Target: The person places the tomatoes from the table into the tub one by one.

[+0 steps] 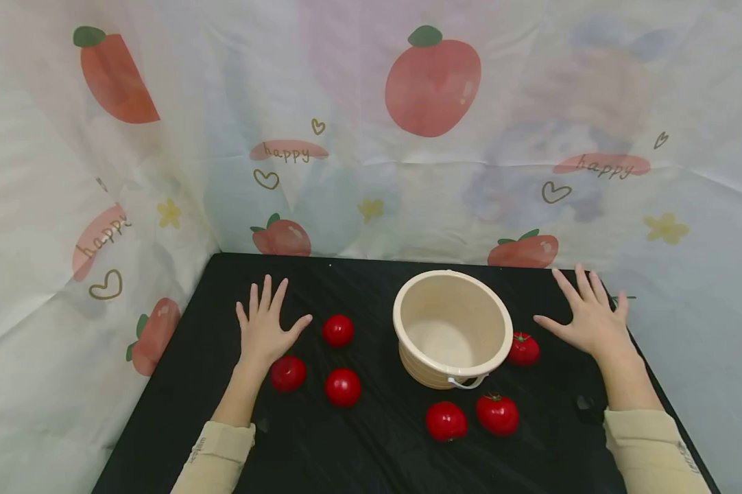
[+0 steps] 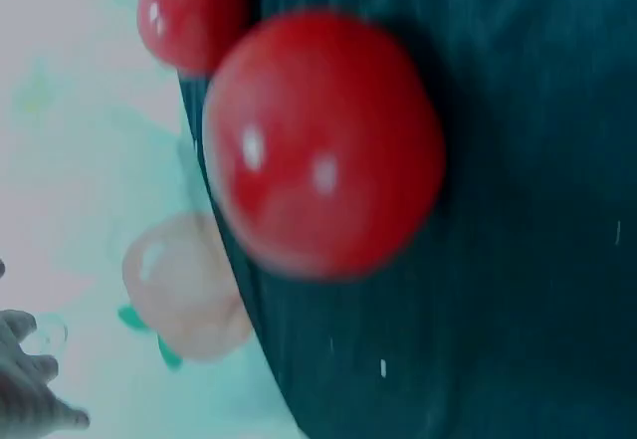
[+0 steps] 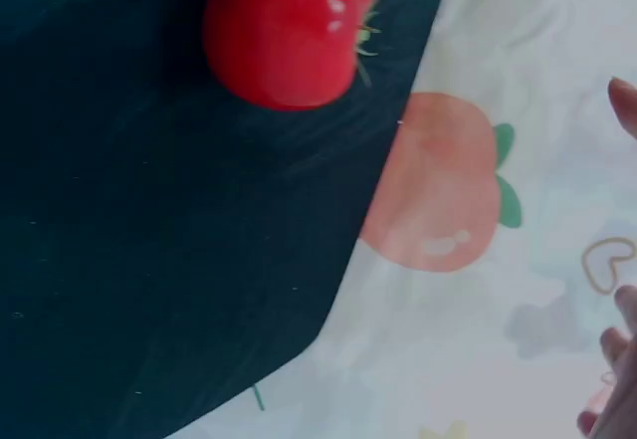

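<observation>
My left hand point(image 1: 263, 334) is spread over the left of the black table, fingers straight and holding nothing. Close to it are three red tomatoes: one by the wrist point(image 1: 287, 374), one right of the thumb point(image 1: 338, 331) and one nearer the front point(image 1: 343, 387). On the far right my right hand point(image 1: 595, 325) is likewise spread, with nothing in it. A cream bucket point(image 1: 411, 363) with a white handle stands upright between the hands; its inside shows no contents. A tomato point(image 1: 523, 349) is partly hidden behind its right side. Two more tomatoes point(image 1: 446, 421) point(image 1: 497, 414) lie in front of it.
A black cloth covers the table point(image 1: 358, 460). White printed curtain point(image 1: 358, 82) hangs along the back and both sides, meeting the table's edges. A small dark object point(image 1: 587, 406) lies beside the right forearm.
</observation>
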`<state>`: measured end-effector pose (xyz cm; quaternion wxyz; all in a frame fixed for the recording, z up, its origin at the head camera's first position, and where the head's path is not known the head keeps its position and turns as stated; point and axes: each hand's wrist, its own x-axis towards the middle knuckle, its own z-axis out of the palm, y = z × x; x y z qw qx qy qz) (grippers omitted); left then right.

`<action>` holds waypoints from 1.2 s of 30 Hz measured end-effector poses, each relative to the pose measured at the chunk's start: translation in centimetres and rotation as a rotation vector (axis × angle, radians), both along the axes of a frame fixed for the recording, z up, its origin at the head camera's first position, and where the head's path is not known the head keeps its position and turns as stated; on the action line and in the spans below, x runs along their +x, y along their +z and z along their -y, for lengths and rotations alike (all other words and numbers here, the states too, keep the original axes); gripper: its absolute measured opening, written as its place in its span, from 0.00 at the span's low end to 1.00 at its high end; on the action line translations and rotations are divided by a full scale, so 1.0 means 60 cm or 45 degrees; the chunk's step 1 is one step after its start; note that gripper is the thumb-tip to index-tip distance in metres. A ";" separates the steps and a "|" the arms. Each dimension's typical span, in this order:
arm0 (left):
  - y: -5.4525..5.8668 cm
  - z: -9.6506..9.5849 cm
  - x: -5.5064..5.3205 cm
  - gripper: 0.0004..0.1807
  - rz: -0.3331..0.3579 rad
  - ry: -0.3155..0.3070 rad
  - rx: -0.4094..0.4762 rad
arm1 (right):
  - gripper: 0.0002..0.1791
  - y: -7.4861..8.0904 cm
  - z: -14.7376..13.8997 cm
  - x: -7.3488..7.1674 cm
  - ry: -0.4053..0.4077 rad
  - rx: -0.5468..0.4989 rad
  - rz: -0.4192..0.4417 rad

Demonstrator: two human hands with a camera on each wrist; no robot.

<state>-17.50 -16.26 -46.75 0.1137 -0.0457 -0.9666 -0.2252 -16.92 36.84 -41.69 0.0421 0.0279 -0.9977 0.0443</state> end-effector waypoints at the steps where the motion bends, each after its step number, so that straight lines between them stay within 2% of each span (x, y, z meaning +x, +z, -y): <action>1: -0.003 -0.009 0.001 0.44 -0.005 -0.018 0.103 | 0.54 -0.005 -0.001 0.000 0.011 0.002 -0.009; 6: -0.017 -0.075 0.016 0.34 -0.023 -0.127 0.726 | 0.53 -0.039 -0.002 0.005 0.084 -0.005 -0.056; 8: -0.020 -0.106 0.025 0.30 -0.007 -0.171 0.941 | 0.52 -0.056 -0.002 0.007 0.112 -0.013 -0.049; 11: -0.018 -0.149 0.036 0.25 0.100 -0.226 1.196 | 0.52 -0.083 -0.002 0.013 0.127 -0.012 -0.012; 16: -0.002 -0.201 0.047 0.23 0.413 -0.302 1.506 | 0.52 -0.118 0.000 0.020 0.112 -0.024 0.064; 20: 0.010 -0.226 0.050 0.24 0.614 -0.345 1.609 | 0.50 -0.134 0.004 0.021 0.102 -0.032 0.112; 24: 0.017 -0.243 0.047 0.24 0.708 -0.327 1.670 | 0.48 -0.144 0.008 0.018 0.115 -0.027 0.146; 28: 0.019 -0.256 0.040 0.23 0.732 -0.275 1.708 | 0.48 -0.155 0.008 0.016 0.113 -0.025 0.174; 36: 0.014 -0.272 0.035 0.23 0.740 -0.307 1.711 | 0.49 -0.174 0.004 0.014 0.101 -0.062 0.192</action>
